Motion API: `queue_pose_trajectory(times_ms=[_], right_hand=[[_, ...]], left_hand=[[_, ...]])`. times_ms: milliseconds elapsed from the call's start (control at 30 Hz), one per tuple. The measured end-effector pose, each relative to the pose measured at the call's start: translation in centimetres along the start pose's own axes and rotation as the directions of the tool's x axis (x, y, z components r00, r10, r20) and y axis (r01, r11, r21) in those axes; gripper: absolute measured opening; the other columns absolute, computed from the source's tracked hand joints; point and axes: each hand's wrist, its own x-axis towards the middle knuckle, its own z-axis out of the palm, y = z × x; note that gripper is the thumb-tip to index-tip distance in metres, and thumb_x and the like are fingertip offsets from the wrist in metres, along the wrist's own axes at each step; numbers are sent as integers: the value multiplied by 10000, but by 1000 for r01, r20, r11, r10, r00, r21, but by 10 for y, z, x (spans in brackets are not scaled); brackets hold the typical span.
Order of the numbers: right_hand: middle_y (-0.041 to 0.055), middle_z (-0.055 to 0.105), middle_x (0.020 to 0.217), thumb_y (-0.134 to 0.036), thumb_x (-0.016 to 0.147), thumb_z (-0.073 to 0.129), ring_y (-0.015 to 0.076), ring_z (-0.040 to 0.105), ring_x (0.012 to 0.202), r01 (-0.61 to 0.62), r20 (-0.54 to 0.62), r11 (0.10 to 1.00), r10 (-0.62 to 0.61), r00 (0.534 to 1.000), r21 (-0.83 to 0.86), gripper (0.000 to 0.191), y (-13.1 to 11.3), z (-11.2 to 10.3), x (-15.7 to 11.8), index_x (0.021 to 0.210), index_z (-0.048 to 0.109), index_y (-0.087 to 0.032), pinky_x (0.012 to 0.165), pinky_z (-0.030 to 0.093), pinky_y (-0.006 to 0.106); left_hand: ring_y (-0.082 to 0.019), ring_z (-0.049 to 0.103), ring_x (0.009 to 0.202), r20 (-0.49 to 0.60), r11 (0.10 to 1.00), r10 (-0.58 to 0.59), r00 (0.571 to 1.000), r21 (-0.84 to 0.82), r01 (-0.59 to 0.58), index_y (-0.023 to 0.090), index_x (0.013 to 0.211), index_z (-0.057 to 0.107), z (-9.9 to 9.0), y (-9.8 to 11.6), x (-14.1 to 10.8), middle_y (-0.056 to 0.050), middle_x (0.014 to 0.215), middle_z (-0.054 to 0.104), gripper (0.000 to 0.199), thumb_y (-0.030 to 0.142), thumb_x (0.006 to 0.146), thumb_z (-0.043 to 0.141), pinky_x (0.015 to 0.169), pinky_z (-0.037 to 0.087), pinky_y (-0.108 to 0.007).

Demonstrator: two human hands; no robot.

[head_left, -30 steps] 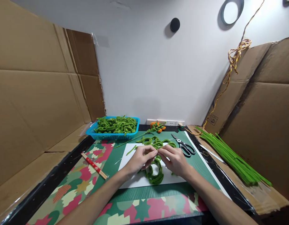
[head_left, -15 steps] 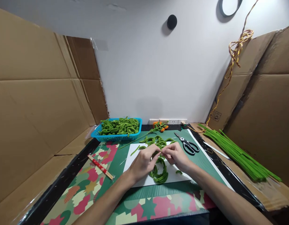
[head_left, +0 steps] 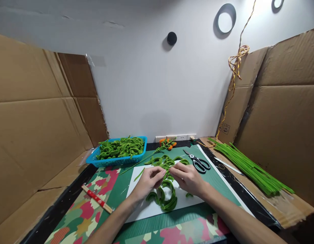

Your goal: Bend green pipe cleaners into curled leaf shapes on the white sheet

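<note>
Fingertips of left hand (head_left: 148, 181) and right hand (head_left: 190, 177) nearly meet, lower centre of frame, both curled inward; can't tell if either grips a piece. Ring of green curls (head_left: 171, 204) sits just below them in frame, on white sheet (head_left: 139, 214). Ring is roughly round, no clear long axis; neither hand obviously nearer. More loose curls (head_left: 163, 159) just above the fingers. Blue basket (head_left: 116, 161), left of centre, heaped with curled green pieces (head_left: 123, 146). Scissors (head_left: 201, 165) right of hands, on counter mat (head_left: 213, 185).
</note>
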Motion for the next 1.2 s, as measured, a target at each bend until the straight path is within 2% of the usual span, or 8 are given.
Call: queue_pose_trajectory(times_ms=[267,433,633,700,767,900,967,1200], right_hand=[[52,681,826,-189,1063,518,135,583,645,59,6,996,-59,998,-60,173,0,-1,2,1034,689,-180,579,369,255],[23,603,701,-237,1001,568,135,509,616,-240,58,915,234,971,325,236,-9,-2,10,838,730,-183,585,365,264],[-57,453,499,-373,743,751,57,246,425,-752,641,2,521,563,659,250,-3,-2,21,648,691,-150,436,151,236],[-72,431,485,-375,716,765,45,191,415,-775,703,-104,508,497,623,255,-2,-2,21,635,676,-150,428,112,236],[-57,470,510,-388,753,765,58,260,427,-769,628,28,559,541,639,264,-3,-1,21,664,698,-149,431,174,233],[6,582,659,-303,911,671,118,470,587,-511,180,679,498,848,528,207,-10,4,17,780,751,-164,550,353,245],[16,591,714,-235,962,615,126,499,621,-331,33,863,345,938,381,183,-11,7,12,850,748,-177,586,382,249],[30,616,794,-270,1037,557,111,472,569,-295,-144,904,351,925,309,211,-4,3,6,925,715,-186,556,399,257]], left_hand=[[-108,506,455,98,997,-57,994,-43,61,174,872,585,1,-7,-1,42,545,565,468,625,898,710,463,368,-203],[-141,594,563,48,982,58,997,177,-66,186,944,634,-2,5,-8,22,673,633,339,523,967,664,591,477,-250],[-177,647,811,218,620,398,891,652,-436,211,1008,686,-7,11,-12,-46,913,698,189,261,1050,509,734,472,-272],[-175,631,772,289,519,441,850,690,-504,211,1026,688,-7,7,-12,-47,877,679,227,213,1056,464,705,456,-276],[-177,639,778,264,513,461,847,700,-497,212,1036,688,-7,4,-13,-47,884,680,226,215,1062,463,716,463,-282],[-189,684,873,34,700,411,911,629,-339,211,1018,688,-2,2,-13,-43,961,725,161,307,1042,560,801,505,-294],[-190,685,856,-52,784,342,938,567,-254,204,974,699,0,2,-12,-36,937,737,188,362,1018,606,794,511,-291],[-187,663,675,-134,944,159,978,312,-111,174,871,730,4,-1,-7,-36,766,724,331,483,961,654,646,490,-272]])
